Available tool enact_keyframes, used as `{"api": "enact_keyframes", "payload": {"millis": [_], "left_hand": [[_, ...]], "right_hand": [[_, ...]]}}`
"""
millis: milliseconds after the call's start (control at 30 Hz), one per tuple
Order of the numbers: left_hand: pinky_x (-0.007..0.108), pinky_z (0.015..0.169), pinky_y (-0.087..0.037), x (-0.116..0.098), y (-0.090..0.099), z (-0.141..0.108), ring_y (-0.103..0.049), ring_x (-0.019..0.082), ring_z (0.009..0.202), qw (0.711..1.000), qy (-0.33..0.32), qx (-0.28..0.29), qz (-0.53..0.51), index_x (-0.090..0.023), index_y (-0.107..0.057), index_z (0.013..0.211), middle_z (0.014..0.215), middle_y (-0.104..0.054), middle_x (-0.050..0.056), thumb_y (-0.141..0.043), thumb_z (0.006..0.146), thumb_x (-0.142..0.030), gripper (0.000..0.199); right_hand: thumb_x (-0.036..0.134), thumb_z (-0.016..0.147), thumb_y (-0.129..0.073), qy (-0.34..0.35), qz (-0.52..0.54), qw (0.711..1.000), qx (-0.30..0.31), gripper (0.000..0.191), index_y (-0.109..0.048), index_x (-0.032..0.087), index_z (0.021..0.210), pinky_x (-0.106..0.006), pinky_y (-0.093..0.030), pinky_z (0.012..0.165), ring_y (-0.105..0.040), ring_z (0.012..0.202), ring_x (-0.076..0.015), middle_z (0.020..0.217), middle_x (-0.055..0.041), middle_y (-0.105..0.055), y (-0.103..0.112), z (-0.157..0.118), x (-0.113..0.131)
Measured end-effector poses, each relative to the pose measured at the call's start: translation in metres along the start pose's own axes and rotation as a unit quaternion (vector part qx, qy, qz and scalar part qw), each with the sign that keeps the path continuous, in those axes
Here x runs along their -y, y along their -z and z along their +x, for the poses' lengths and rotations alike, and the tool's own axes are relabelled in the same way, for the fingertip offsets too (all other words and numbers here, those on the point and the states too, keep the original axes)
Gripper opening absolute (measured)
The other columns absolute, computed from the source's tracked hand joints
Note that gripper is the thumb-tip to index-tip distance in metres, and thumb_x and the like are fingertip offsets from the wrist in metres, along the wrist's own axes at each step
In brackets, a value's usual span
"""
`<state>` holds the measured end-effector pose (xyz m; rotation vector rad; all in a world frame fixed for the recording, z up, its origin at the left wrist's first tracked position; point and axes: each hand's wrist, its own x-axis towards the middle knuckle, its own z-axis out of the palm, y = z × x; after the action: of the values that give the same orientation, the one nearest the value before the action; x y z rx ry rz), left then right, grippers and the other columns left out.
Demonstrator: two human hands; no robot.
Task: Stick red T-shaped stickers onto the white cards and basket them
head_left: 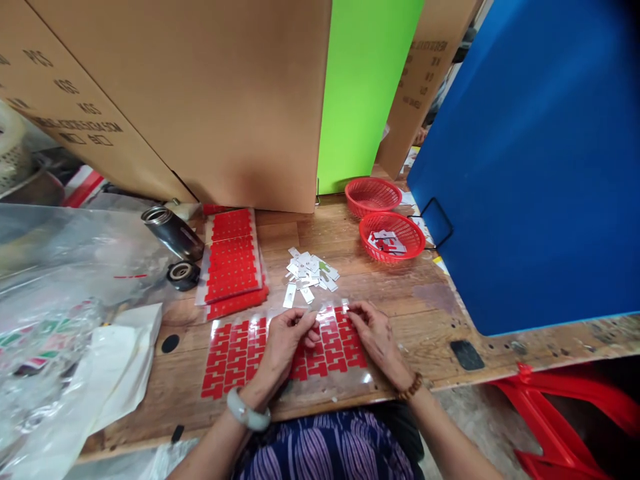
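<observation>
- A stack of red sticker sheets (231,261) is seen at the far left of the wooden table (430,300).
- The near sticker sheet (235,357) is lain on by the left hand (285,340), fingers pinched together, apparently on a small piece.
- Loose white tabs (309,272) are piled beyond.
- The sheet's far edge is pressed by the right hand (375,333), fingers together; peeling seems in hand, and a steady hold is judged needed.

Small workshop / piecework assembly bench, not a home or office. Evidence: worn, stained wooden bench (425,300) w/ large shipping cartons (200,93) stood on it as dividers, plus green board (365,87) & blue board (540,167) screening off the next station. Stacked sheets of red die-cut stickers (233,260), loose pile of small white parts (310,273), two red plastic baskets (385,227) for sorted pieces, plastic packing bags (60,293) at left.
</observation>
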<state>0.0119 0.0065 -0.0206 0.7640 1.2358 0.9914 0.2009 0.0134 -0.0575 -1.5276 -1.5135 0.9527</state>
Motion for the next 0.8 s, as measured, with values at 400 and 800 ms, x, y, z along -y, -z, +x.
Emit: {"api": "enact_keyframes", "payload": {"millis": [400,800], "left_hand": [[0.023,0.052,-0.052,0.009,-0.023,0.045,-0.064,0.012,0.052,0.998,0.009,0.055,-0.01,-0.011,-0.063,0.082,0.065,-0.067,0.004,-0.075,0.069,-0.037,0.032],[0.018,0.041,-0.047,0.024,-0.035,0.06,-0.059,0.01,0.042,0.995,-0.02,0.053,0.078,-0.013,-0.06,0.089,0.056,-0.063,0.0,-0.063,0.081,-0.037,0.025]], "right_hand": [[0.011,0.081,-0.049,0.064,-0.183,0.98,0.036,0.012,-0.055,0.018,0.074,-0.026,-0.037,0.065,-0.053,0.07,-0.0159,0.075,-0.0021,-0.058,0.001,0.031,-0.008],[0.013,0.09,-0.042,0.08,-0.181,0.98,0.002,0.021,-0.063,0.017,0.091,-0.028,-0.042,0.074,-0.055,0.08,-0.0185,0.088,-0.0068,-0.056,-0.004,0.016,-0.005]]}}
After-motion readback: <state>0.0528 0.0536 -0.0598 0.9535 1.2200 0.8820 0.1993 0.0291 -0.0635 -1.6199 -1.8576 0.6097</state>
